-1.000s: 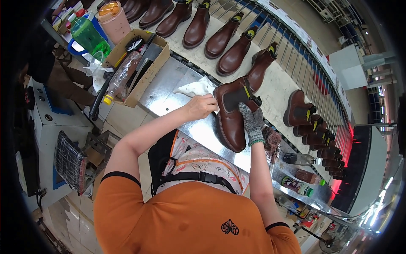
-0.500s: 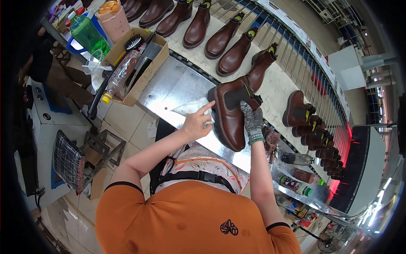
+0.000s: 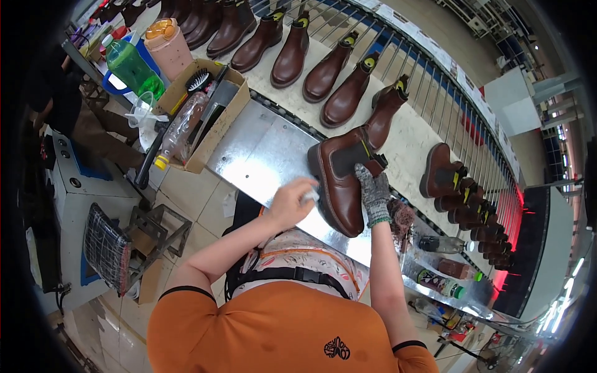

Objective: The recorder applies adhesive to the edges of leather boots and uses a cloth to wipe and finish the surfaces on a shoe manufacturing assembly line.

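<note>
Brown boot point(image 3: 339, 193), one, ankle height, over the bench: lies to the left of and nearer the body than the gloved right hand point(image 3: 374, 191), which is closed on the upper shaft, thumb along the dark elastic panel. Long axis runs heel away, toe toward the wearer; the sole edge faces left, away from that grip and toward the bare left hand point(image 3: 291, 204). Nearer hand: the right, in contact; the left sits just beside the sole, fingers curled around a small white wad point(image 3: 309, 196), though whether its fingertips touch the sole edge is hard to tell from this angle. Surface beneath: metal bench top point(image 3: 258, 155), shiny, bare to the left of and beyond the left hand. Beyond the right grip: pale belt point(image 3: 398, 137) bearing a row of boots point(image 3: 348, 99), the closest just behind the held shaft; farther right, a second line of boots point(image 3: 438, 174). Close at the right of the gloved wrist: brownish tangled wad point(image 3: 403, 216); past it, clear bottle point(image 3: 437, 244) and others lying down. Left of and beyond both grips: cardboard box point(image 3: 216, 140) with yellow-capped bottle point(image 3: 183, 127) and hairbrush point(image 3: 199, 79); beyond that, green bottle point(image 3: 130, 59) and pink jug point(image 3: 168, 53), upright. Below, left: tiled floor point(image 3: 193, 202).
</note>
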`<state>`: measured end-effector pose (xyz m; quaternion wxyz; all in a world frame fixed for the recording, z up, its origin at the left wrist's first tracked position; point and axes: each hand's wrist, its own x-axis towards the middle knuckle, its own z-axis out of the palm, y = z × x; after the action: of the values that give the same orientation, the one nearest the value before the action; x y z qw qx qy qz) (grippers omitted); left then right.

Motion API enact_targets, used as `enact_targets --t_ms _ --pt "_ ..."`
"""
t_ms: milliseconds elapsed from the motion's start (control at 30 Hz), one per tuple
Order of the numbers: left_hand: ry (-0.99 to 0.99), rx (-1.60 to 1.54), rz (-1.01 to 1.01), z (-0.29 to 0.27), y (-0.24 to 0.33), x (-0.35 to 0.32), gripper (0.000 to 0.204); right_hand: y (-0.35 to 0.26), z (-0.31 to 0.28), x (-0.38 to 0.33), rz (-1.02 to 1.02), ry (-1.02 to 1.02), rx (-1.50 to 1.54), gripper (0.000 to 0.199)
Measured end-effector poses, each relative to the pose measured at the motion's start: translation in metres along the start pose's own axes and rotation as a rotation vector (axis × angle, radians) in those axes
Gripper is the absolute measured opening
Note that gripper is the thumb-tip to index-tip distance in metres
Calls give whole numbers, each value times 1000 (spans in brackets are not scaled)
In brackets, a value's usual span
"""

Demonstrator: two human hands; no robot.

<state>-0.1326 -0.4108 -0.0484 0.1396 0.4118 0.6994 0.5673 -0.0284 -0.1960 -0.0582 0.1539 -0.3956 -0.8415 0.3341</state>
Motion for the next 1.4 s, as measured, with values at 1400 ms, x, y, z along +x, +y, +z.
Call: enact_targets --t_ms 1400 --pt "542 1271 -365 -267 -70 149 19 -27 -8 -4 -121 -125 8 44"
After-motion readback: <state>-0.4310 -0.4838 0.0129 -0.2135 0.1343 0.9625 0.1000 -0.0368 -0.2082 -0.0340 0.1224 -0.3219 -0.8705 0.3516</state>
